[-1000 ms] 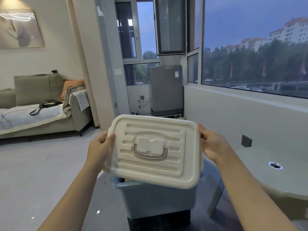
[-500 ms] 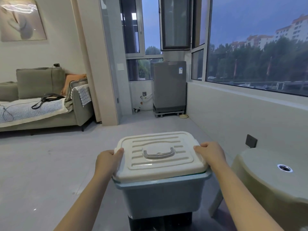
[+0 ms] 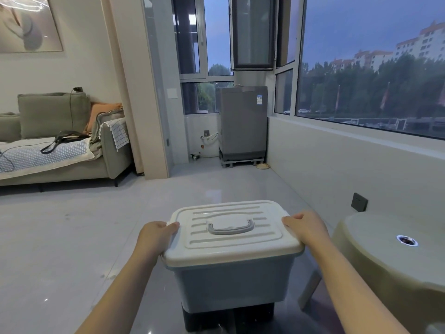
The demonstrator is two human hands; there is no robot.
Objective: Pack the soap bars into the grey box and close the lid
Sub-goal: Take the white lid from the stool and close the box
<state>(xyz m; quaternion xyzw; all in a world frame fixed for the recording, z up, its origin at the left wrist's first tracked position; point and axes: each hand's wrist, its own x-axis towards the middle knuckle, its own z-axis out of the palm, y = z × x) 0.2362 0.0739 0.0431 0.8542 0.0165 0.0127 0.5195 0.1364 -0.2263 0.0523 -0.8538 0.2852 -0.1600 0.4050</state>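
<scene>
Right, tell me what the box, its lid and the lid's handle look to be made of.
Rectangular blue-grey storage box: moulded plastic by the look, smooth with a dull satin sheen. Cream-white ribbed lid: also plastic, matte, with pressed grooves and rounded corners. Grey fold-down handle lying in the lid's recess: likely harder plastic, slightly glossier. None can be confirmed by sight alone.

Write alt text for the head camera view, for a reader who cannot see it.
Two bare hands grip the short ends of a white lid sitting on a grey box: left hand on the left, right hand on the right. Behind are a grey floor, a green sofa and a large window.
</scene>
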